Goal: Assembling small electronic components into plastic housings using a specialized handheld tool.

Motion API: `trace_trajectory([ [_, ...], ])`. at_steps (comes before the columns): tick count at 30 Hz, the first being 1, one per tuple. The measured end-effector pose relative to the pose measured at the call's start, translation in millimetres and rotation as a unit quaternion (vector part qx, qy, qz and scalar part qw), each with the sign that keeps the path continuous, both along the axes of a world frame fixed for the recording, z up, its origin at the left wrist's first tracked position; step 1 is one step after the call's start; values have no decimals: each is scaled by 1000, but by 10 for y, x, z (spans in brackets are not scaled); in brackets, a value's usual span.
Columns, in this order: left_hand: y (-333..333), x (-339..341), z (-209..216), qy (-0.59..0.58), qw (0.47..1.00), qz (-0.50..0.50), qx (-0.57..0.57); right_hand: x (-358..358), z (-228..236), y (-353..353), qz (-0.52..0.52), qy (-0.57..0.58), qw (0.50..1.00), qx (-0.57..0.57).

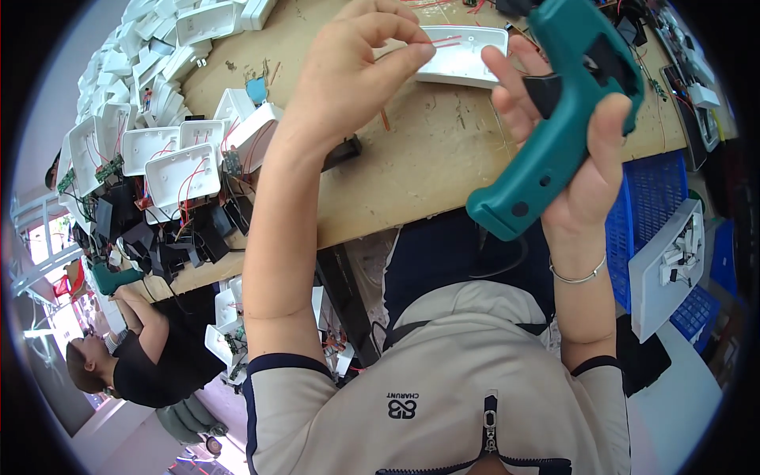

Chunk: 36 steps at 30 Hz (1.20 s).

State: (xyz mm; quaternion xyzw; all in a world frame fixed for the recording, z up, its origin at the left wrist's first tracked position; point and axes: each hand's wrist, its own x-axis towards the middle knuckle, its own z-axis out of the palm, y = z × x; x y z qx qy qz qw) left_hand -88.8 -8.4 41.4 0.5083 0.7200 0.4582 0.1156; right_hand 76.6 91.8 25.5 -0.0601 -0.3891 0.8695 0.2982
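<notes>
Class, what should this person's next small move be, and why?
Probably the left hand should steady the red wire inside the white housing before the green gun-shaped tool comes closer: that hand's fingertips pinch the wire at the open housing's left end, while the right hand holds the tool just beside it.

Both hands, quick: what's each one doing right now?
Left hand: closed, pinching thin red wire between thumb and forefinger.
Right hand: closed around the handle of a green handheld tool.
</notes>
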Motion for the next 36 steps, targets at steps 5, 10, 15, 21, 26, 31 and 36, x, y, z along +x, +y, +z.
trace_trajectory([
  [5, -34, 149, -75, -2, 999, -40, -12, 173, -118, -33, -12, -61, 996, -59],
  [10, -100, 570, -105, 8, 1000, -16, -8, 295, -243, 45, -29, -90, 994, -60],
  [15, -86, 782, -170, 40, 999, 25, 18, 265, -273, 107, -15, -69, 996, -45],
  [21, 27, 847, -272, 125, 988, 93, 24, 292, -299, 137, -16, -51, 997, -47],
  [26, 82, 741, -229, 213, 965, 146, 55, 603, -266, 143, -42, -41, 998, -27],
  [31, 169, 736, -346, 183, 964, 185, 51, 1168, -216, -10, -98, -130, 984, 66],
  [36, 285, 812, -338, 146, 967, 204, 39, 1491, -77, -225, -164, -290, 931, 151],
])
